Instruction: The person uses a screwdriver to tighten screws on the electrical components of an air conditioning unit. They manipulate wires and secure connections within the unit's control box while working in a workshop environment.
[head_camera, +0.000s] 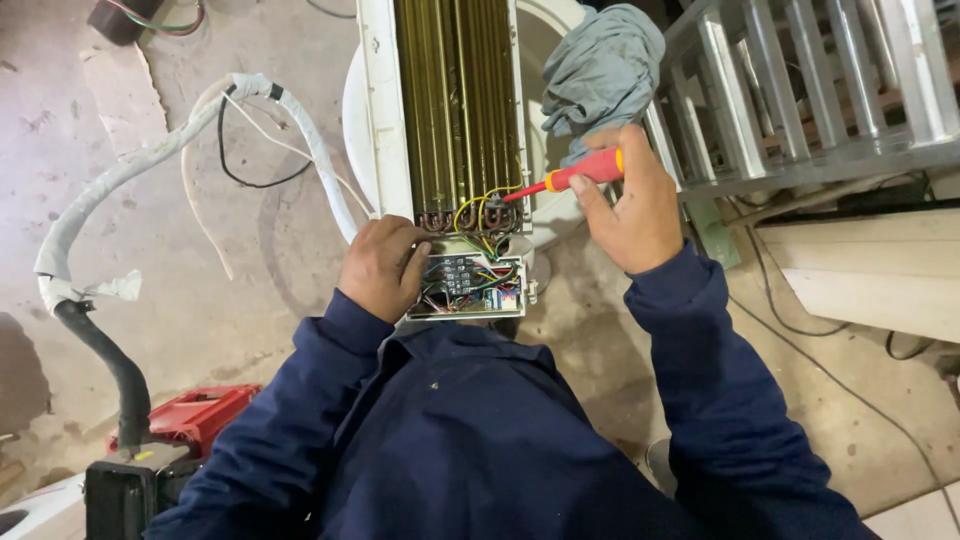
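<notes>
Right hand (633, 208) grips a red-and-yellow screwdriver (572, 176), its tip aimed at the coloured wires (482, 215) just above the terminal block (458, 276). Left hand (380, 266) rests curled against the block's left edge, holding nothing. Both sit at the near end of the air-conditioner unit (380, 110) lying on the concrete floor (180, 290).

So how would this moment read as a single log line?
left hand: resting on wiring box | right hand: holding red screwdriver, tip at wires | unit: coil exposed
</notes>
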